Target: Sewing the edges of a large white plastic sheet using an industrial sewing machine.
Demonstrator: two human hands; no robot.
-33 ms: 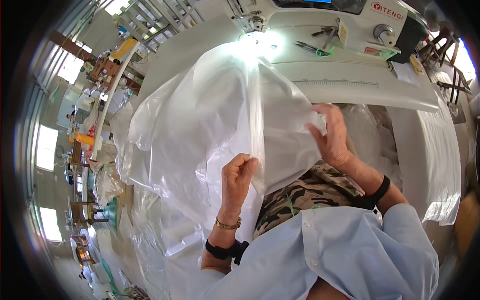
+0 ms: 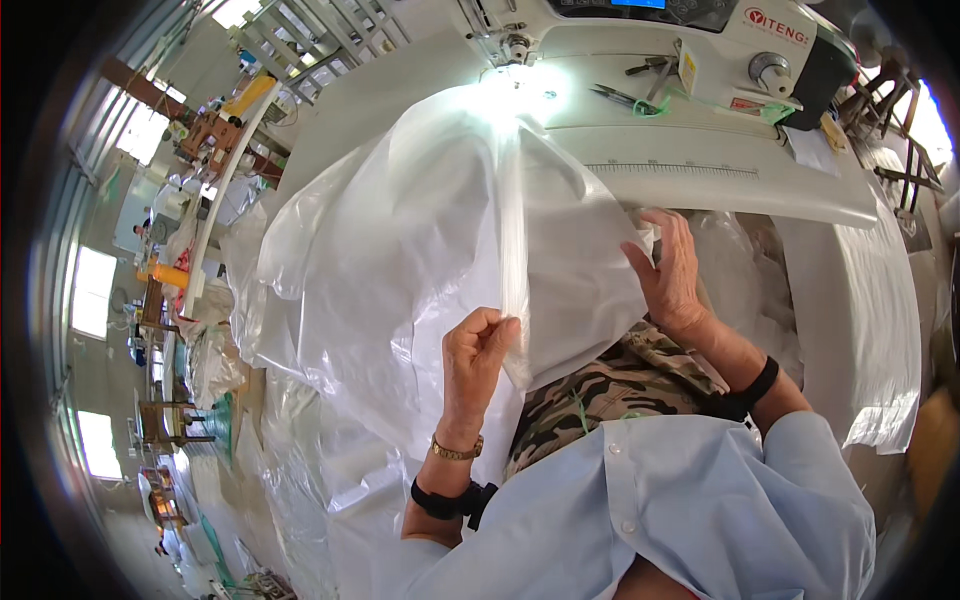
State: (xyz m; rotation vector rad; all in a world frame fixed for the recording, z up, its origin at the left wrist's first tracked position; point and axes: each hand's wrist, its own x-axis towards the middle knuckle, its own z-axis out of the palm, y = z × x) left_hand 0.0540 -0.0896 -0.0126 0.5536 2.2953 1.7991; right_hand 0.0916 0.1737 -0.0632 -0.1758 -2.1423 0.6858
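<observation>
A large sheet of translucent white plastic (image 2: pixel 390 230) spreads from the sewing machine's needle area (image 2: pixel 516 58) down over my lap. A folded, layered band (image 2: pixel 512 230) runs straight down it from the lit needle. My left hand (image 2: pixel 478 350) pinches the lower part of this band between thumb and fingers. Beside the sheet's right edge, my right hand (image 2: pixel 672 272) is held up with thumb and fingers apart, gripping nothing. Whether it touches the edge I cannot tell.
The white sewing machine (image 2: pixel 690 50) stands across the far side. Thread snips (image 2: pixel 625 98) and green thread lie on its table (image 2: pixel 720 195), which carries a ruler scale. Stacked white sheets (image 2: pixel 855 320) hang at the right. Crumpled plastic (image 2: pixel 300 480) lies at lower left.
My right hand has shifted slightly right, its fingers clearer and less blurred. The sheet's right edge has moved a little. My left hand keeps its place on the band.
</observation>
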